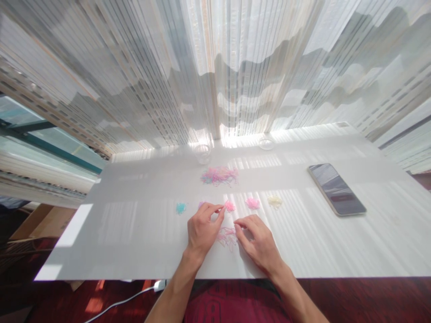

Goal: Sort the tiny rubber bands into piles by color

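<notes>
On the white bench (pixel 134 242), I have the left hand (pixel 203 228) with thumb and index fingertips drawn close together beside a coral pile (pixel 230 206), and the right hand (pixel 258 241) curled next to loose strands (pixel 228 237) lying between both hands. I cannot tell whether either hand's fingers grip a strand. Teal (pixel 181 207), pink (pixel 252 203) and cream (pixel 274 202) piles sit in the coral one's row, a mixed heap (pixel 219 175) beyond.
</notes>
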A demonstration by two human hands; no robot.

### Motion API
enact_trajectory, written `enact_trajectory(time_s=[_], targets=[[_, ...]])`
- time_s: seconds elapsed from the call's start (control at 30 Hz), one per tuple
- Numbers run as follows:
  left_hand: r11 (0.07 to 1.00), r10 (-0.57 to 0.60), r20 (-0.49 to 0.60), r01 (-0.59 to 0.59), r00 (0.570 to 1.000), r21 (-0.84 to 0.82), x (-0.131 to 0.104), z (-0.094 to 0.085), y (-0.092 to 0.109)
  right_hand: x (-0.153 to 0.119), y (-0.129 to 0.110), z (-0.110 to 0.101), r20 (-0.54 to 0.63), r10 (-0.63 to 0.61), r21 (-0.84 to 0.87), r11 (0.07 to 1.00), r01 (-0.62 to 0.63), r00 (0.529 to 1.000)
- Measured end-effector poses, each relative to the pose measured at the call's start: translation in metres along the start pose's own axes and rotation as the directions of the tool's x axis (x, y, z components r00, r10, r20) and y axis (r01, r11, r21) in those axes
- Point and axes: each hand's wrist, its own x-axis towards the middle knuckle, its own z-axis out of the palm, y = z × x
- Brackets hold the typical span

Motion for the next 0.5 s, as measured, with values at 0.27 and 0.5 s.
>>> enact_trajectory(time_s=[0.27, 0.5], targets=[[0.991, -0.058, 0.111, 0.044, 0.992, 0.124, -0.0019, 0.0084, 0.0056, -0.0008, -0.0004, 0.0000, 0.004, 0.002, 0.002, 1.000, -0.002, 1.000], [0.989, -0.081, 0.175, 0.058, 0.981, 0.133, -0.0011, 0.0046, 0.0076, 0.0001, -0.0009, -0.0007, 0.009, -0.006, -0.002, 1.000, 0.006, 1.000]])
